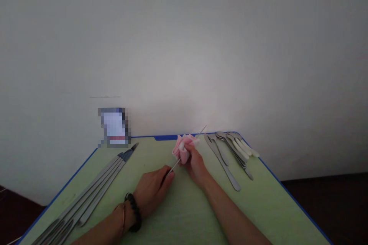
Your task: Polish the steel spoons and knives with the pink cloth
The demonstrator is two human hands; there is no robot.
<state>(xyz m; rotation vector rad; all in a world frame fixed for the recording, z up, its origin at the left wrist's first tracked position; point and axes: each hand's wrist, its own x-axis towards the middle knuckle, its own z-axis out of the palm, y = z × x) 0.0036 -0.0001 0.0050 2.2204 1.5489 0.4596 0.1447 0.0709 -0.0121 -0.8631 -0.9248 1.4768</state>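
Note:
My left hand (153, 189) rests on the green table (184, 214) and pinches the near end of a thin metal skewer (175, 165). The skewer runs up and away to the right, its tip showing beyond my right hand near the table's far edge. My right hand (193, 160) is closed around a pink and white cloth (181, 147) wrapped about the skewer's middle. A dark bead bracelet sits on my left wrist.
Several long flat metal skewers (94, 189) lie in a bundle at the left, reaching toward the near corner. Several spoons and knives (230, 149), some with white handles, lie at the far right. A blurred box (114, 127) stands against the white wall. The table has a blue rim.

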